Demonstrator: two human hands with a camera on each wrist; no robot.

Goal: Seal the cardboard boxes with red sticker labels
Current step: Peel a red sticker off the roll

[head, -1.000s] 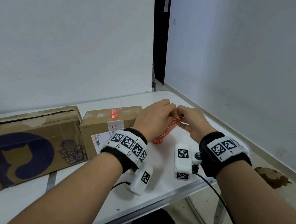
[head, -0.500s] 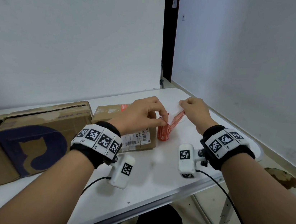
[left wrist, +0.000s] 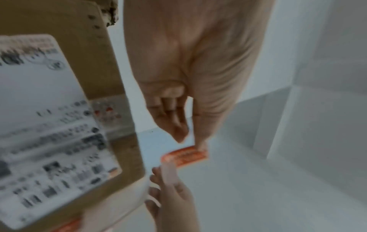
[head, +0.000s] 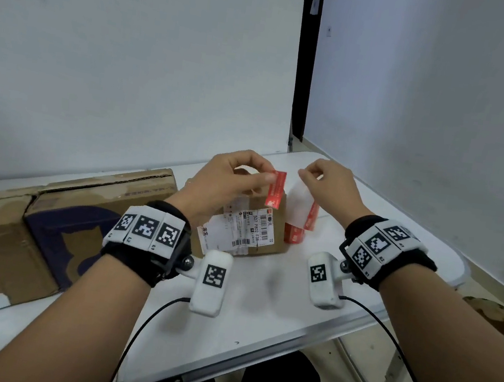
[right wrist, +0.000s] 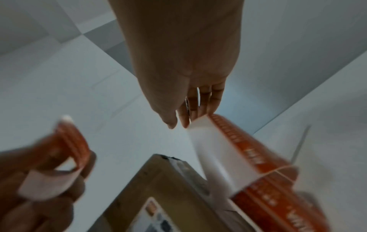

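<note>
Two hands work above the counter's far right corner in the head view: my left hand [head: 229, 181] pinches one red sticker [head: 275, 194] by its upper end over the small box [head: 267, 225], my right hand [head: 330, 182] pinches the white backing strip [head: 298, 206] rising from the sticker roll [head: 294, 238]. Left wrist view: the sticker hangs free, light, limp, tacky, so I'd judge edge-only holds wise. Right wrist view: fingertips [right wrist: 186, 122] clamp the strip's end.

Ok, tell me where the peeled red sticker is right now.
In the head view the red sticker hangs pinched in the left hand, above the small cardboard box, just left of the sticker roll.
</note>
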